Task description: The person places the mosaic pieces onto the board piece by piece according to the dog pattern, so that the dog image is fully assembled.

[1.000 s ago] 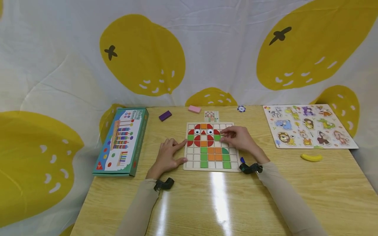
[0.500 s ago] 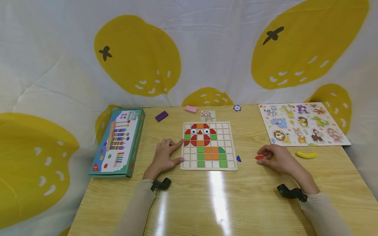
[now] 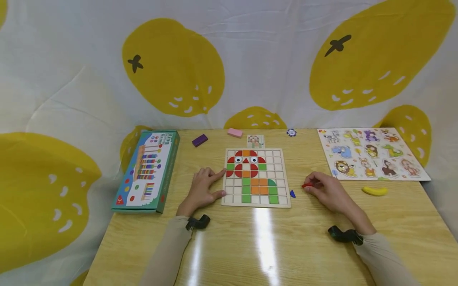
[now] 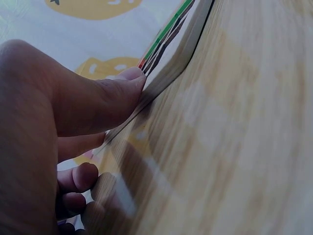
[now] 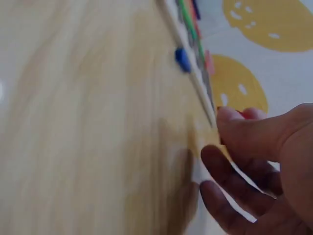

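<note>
A wooden grid board (image 3: 286, 174) lies mid-table, its squares partly filled with red, green, orange and white tiles that form an animal-like pattern with two round eyes. My left hand (image 3: 202, 190) rests at the board's left edge, thumb and index finger spread against it; in the left wrist view the thumb (image 4: 105, 100) touches the rim. Right of the board, my right hand (image 3: 329, 192) pinches a small red tile (image 3: 306, 184) between thumb and fingers. The fingers mostly cover that tile in the right wrist view. A small blue piece (image 3: 292, 194) lies just beside the board's right edge.
Behind the board lies a small pattern card (image 3: 255, 141), with pink (image 3: 235, 132) and purple (image 3: 200, 140) blocks and a poker chip (image 3: 291, 132) nearby. A game box (image 3: 146, 171) stands left. An animal puzzle (image 3: 372, 155) and a yellow toy banana (image 3: 375, 191) lie right.
From the board's right side my right hand has moved out to the right, where it came to hold the red tile, then slightly back towards the board. The left hand has stayed put.
</note>
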The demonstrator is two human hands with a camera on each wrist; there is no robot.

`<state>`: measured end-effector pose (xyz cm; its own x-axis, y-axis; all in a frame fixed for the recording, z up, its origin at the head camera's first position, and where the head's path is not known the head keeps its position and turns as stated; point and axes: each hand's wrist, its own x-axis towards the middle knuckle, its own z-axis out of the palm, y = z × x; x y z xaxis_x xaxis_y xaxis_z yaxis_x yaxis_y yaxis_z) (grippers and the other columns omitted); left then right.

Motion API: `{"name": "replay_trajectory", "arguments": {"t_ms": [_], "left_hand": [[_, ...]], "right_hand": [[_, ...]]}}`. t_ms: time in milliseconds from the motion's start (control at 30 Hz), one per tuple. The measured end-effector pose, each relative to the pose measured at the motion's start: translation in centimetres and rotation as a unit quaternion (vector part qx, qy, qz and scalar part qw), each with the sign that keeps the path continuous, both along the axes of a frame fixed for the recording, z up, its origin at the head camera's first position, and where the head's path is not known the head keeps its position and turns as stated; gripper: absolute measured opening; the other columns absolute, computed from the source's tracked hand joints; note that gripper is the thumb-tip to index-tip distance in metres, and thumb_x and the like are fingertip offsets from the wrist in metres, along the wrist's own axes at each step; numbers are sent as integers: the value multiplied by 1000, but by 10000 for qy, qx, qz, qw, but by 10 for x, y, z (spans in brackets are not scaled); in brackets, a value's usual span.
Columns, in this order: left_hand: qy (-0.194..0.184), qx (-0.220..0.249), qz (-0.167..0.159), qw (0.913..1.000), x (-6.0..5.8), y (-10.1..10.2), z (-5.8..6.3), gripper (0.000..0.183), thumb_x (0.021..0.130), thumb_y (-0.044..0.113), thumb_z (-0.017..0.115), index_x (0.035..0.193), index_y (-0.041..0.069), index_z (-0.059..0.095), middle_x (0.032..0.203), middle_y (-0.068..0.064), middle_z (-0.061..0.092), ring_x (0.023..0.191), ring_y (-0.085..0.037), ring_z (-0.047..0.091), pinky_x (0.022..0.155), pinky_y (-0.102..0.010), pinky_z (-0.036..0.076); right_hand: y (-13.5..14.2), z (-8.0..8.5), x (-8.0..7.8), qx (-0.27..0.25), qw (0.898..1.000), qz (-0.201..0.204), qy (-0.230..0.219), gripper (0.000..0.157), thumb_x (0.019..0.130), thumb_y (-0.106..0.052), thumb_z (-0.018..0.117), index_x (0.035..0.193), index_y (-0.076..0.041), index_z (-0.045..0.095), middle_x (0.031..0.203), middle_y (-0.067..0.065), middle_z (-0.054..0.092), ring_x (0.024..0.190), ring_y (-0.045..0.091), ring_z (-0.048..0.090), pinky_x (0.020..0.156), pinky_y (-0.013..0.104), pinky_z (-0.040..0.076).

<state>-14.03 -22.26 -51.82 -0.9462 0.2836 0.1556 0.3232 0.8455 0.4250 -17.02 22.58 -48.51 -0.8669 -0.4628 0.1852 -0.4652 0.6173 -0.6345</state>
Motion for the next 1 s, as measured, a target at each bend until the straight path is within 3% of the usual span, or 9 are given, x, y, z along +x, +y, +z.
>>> {"name": "replay_trajectory", "arguments": {"t_ms": [233,367,567,767,1000], "left_hand": [[18,-6,-6,10000,0,1,2,78,80,54,72,148,30,46,99,0,46,87,-18,36,79,-37,25],[19,-7,13,10000,0,1,2,77,80,55,72,148,31,46,98,0,45,86,-18,36,79,-36,25],[-94,-30,3,10000,-1,3,2,78,80,55,72,149,31,44,99,1,45,87,-18,35,80,-36,25],[-37,-53,-40,10000,-1,3,1,78,80,54,72,149,31,44,98,1,44,87,-17,35,79,-36,25],[-30,-71,28,10000,-2,2,-1,77,81,54,71,149,32,44,98,1,44,86,-17,34,78,-35,24]], "right_hand": [[-39,8,-22,-1116,9888,-714,-693,29,82,-20,81,105,-8,67,94,5,72,80,11,69,70,18,53],[-67,10,-36,-1432,9837,-596,-911,24,82,-22,81,101,-10,71,96,6,73,81,16,70,71,21,54],[-97,8,-47,-854,9894,-60,-1172,19,92,-18,70,110,-17,75,110,2,71,89,17,68,76,25,52],[-111,0,-50,-491,9878,39,-1476,16,93,-18,69,107,-18,76,103,-1,72,84,14,66,74,32,53],[-116,-2,-53,-291,9953,409,-824,15,91,-14,71,104,-17,78,102,0,69,83,13,64,73,34,52]]}}
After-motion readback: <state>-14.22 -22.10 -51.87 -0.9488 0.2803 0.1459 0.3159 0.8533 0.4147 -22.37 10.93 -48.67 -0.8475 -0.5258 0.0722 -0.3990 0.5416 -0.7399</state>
